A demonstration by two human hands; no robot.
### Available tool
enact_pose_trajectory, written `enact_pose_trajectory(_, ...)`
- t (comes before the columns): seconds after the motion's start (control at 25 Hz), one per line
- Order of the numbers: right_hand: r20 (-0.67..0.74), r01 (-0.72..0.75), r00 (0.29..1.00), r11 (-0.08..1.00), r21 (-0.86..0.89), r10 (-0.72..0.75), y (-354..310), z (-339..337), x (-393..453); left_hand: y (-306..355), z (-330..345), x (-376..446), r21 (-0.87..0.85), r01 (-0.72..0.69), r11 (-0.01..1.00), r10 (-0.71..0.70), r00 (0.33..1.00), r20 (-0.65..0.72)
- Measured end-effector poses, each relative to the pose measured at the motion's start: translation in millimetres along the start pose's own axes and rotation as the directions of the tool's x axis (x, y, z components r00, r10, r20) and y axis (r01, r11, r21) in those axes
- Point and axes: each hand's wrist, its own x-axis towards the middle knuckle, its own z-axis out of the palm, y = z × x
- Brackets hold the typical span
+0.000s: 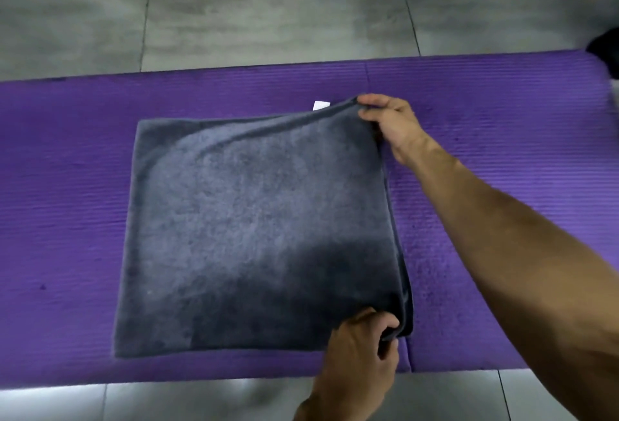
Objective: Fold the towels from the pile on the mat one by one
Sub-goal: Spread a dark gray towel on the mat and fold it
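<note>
Grey towel (254, 219) lies mid-frame on the purple mat (67, 186); my right hand (392, 126) pinches its upper-right corner, my left hand (361, 350) its lower-right. Uneven lifting could skew the fold.

One grey towel (254, 219) lies on one purple mat (67, 186). Two hands are in view, the left hand (358, 350) and the right hand (392, 126). One white tag (321, 105) shows just beside the right hand.

A grey towel (254, 229) lies on a purple mat (67, 206); right hand (392, 126) pinches its far corner, left hand (361, 350) its near corner.
</note>
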Motion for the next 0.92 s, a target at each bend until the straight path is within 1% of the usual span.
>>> enact_pose_trajectory(0.12, 0.005, -0.029, 1.0, 1.0, 0.001, 0.029, 8.3, -6.1, 2.0, 0.6, 10.1, 7.4, 0.015, 0.003, 1.0, -0.004, 0.998, 0.066)
enact_pose_trajectory(0.24, 0.027, -0.051, 0.998, 0.998, -0.032, 0.052, 14.5, -9.5, 6.1, 2.2, 9.0, 18.1, 0.035, 0.073, 0.997, -0.078, 0.975, 0.21)
enact_pose_trajectory(0.28, 0.035, -0.046, 0.998, 0.996, -0.077, 0.048, 13.9, -8.3, 5.0, 2.6, 6.5, 20.1, 0.036, 0.081, 0.996, -0.087, 0.967, 0.24)
enact_pose_trajectory(0.32, 0.014, 0.008, 1.0, 0.983, -0.186, -0.006, 14.0, -5.3, 2.4, 2.4, 3.0, 22.2, 0.018, 0.08, 0.997, -0.082, 0.959, 0.272)
enact_pose_trajectory(0.36, -0.029, 0.119, 0.99, 0.925, -0.36, -0.139, 14.8, 0.4, -4.2, 0.8, -3.8, 24.3, -0.031, 0.073, 0.997, -0.061, 0.959, 0.277)
enact_pose_trajectory(0.4, -0.044, 0.245, 0.947, 0.804, -0.543, -0.318, 18.3, 8.1, -13.5, -3.8, -14.1, 28.0, -0.091, 0.068, 0.994, -0.043, 0.965, 0.259)
enact_pose_trajectory(0.44, -0.023, 0.344, 0.877, 0.659, -0.669, -0.48, 25.2, 18.5, -26.1, -13.9, -27.4, 32.9, -0.131, 0.057, 0.99, -0.028, 0.976, 0.217)
enact_pose_trajectory(0.48, 0.028, 0.404, 0.82, 0.545, -0.735, -0.571, 34.8, 29.6, -38.7, -28.6, -45.1, 40.7, -0.122, 0.034, 0.992, -0.016, 0.989, 0.145)
enact_pose_trajectory(0.52, 0.086, 0.429, 0.8, 0.465, -0.775, -0.594, 45.7, 39.6, -47.9, -48.0, -65.5, 51.3, -0.051, -0.009, 0.999, 0.011, 0.999, 0.036)
enact_pose_trajectory(0.56, 0.144, 0.428, 0.803, 0.392, -0.815, -0.578, 57.2, 47.7, -55.5, -71.5, -87.3, 64.3, 0.083, -0.052, 0.995, 0.059, 0.994, -0.09)
enact_pose_trajectory(0.6, 0.184, 0.394, 0.826, 0.313, -0.864, -0.533, 69.7, 54.8, -57.7, -97.4, -112.2, 82.2, 0.247, -0.042, 0.968, 0.089, 0.979, -0.184)
enact_pose_trajectory(0.64, 0.197, 0.345, 0.852, 0.238, -0.908, -0.486, 79.8, 57.8, -59.5, -121.1, -136.2, 101.2, 0.385, 0.027, 0.923, 0.064, 0.973, -0.223)
enact_pose_trajectory(0.68, 0.183, 0.296, 0.871, 0.19, -0.936, -0.457, 84.4, 58.9, -58.1, -141.6, -159.4, 121.6, 0.491, 0.121, 0.863, -0.011, 0.975, -0.221)
enact_pose_trajectory(0.72, 0.157, 0.252, 0.885, 0.168, -0.953, -0.437, 85.2, 60.1, -55.0, -161.8, -180.7, 141.3, 0.576, 0.204, 0.791, -0.095, 0.972, -0.213)
enact_pose_trajectory(0.76, 0.13, 0.215, 0.899, 0.164, -0.963, -0.419, 84.7, 60.1, -53.8, -180.7, -203.9, 159.6, 0.625, 0.265, 0.734, -0.182, 0.964, -0.195)
enact_pose_trajectory(0.84, 0.105, 0.184, 0.907, 0.159, -0.97, -0.409, 82.4, 60.1, -53.7, -212.9, -245.6, 192.5, 0.66, 0.377, 0.65, -0.348, 0.919, -0.183)
enact_pose_trajectory(0.88, 0.11, 0.183, 0.907, 0.144, -0.973, -0.406, 81.8, 59.9, -54.6, -221.4, -264.5, 205.2, 0.628, 0.468, 0.622, -0.44, 0.872, -0.214)
enact_pose_trajectory(0.92, 0.118, 0.182, 0.91, 0.129, -0.975, -0.397, 81.1, 60.3, -54.7, -223.9, -279.4, 216.1, 0.59, 0.547, 0.594, -0.502, 0.825, -0.26)
